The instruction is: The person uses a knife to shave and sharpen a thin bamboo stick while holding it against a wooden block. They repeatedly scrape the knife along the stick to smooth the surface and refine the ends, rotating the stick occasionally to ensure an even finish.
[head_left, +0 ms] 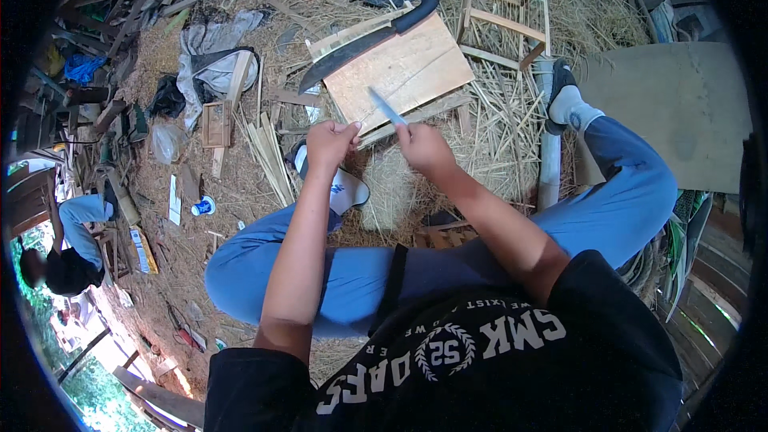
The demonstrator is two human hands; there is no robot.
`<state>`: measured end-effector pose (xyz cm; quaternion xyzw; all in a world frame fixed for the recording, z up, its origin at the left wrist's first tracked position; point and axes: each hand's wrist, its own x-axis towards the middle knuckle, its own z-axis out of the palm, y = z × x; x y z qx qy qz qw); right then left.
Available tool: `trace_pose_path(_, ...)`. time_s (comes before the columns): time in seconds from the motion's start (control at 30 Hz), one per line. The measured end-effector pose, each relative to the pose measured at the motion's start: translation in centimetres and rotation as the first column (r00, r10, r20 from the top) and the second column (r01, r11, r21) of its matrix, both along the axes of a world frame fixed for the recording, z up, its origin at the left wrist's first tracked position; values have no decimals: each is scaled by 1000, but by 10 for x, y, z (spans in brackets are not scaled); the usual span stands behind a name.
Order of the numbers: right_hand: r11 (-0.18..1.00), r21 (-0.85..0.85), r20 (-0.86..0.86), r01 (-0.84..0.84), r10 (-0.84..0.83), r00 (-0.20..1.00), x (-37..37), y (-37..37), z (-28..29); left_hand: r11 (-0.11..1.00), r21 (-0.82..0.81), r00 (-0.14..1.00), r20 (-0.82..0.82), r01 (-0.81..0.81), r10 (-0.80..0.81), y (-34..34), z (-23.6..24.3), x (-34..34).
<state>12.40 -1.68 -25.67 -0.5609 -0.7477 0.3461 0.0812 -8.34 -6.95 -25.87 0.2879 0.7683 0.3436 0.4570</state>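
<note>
My right hand point(427, 147) grips a knife, its narrow pale blade point(386, 105) angled up and left over a light wooden board point(400, 60). My left hand point(331, 144) is closed in a pinch at the board's near left edge. Whatever sits between its fingertips is too small to make out. A large machete point(349, 54) with a dark blade and black curved handle lies across the far side of the board. Neither hand touches it.
Bamboo strips point(270, 156) and shavings litter the ground around the board. A small wooden frame point(504, 20) stands at the far right, beside a pale pole point(550, 168). A blue-and-white cup point(203, 206) lies to the left. Another person point(76, 260) sits at the far left.
</note>
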Motion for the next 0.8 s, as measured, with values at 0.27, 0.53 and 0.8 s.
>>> trace_pose_path(0.27,961,-198,-68,193,-210,975,4,13,5,999,37,997,71,-12,9,3,0,1)
trace_pose_path(0.53,968,-191,-82,160,-178,981,17,40,9,996,91,992,122,-28,17,-2,-4,-1)
trace_pose_path(0.8,971,-161,32,179,-177,984,8,40,14,998,67,990,141,9,-19,-2,-10,-7)
